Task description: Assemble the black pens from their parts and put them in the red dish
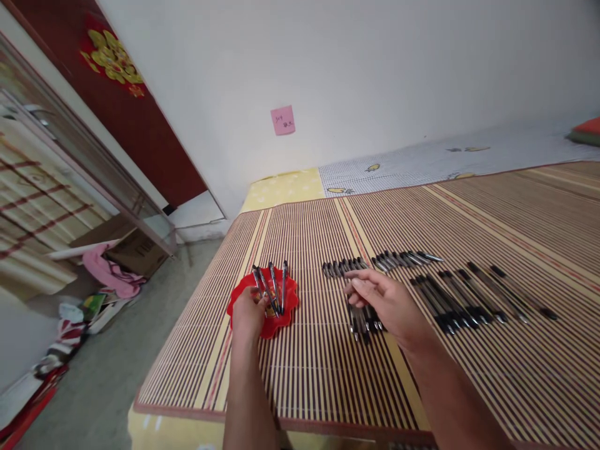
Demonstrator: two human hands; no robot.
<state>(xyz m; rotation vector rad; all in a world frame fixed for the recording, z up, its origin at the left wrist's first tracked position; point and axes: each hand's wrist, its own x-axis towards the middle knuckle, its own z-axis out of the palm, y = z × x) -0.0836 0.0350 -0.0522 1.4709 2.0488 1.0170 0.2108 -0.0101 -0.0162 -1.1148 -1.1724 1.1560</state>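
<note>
1. Clock centred on the middle of the view. Striped mat nearest, spreading beneath everything handled.
2. Left hand, 7 o'clock: over the near-left part of a red plate, thumb and fingers beside the leftmost pen; cannot tell whether they pinch it.
3. Plate pens, 7 o'clock: dark ends jut past the rim toward 12.
4. Loose pens, 5 o'clock: bundled side by side, partly hidden under the right hand.
5. Right hand, 4 o'clock: fingers bent, thumb close to them; cannot tell whether a pen is clamped between.
6. Spaced pens, between 3 and 4: slanting, side by side.
7. Farther row of pens, between 3 and 4.
8. Yellow cloth, 11 to 12, at the mat's far edge.
9. Pink note, just before 12, on the white wall.
</note>
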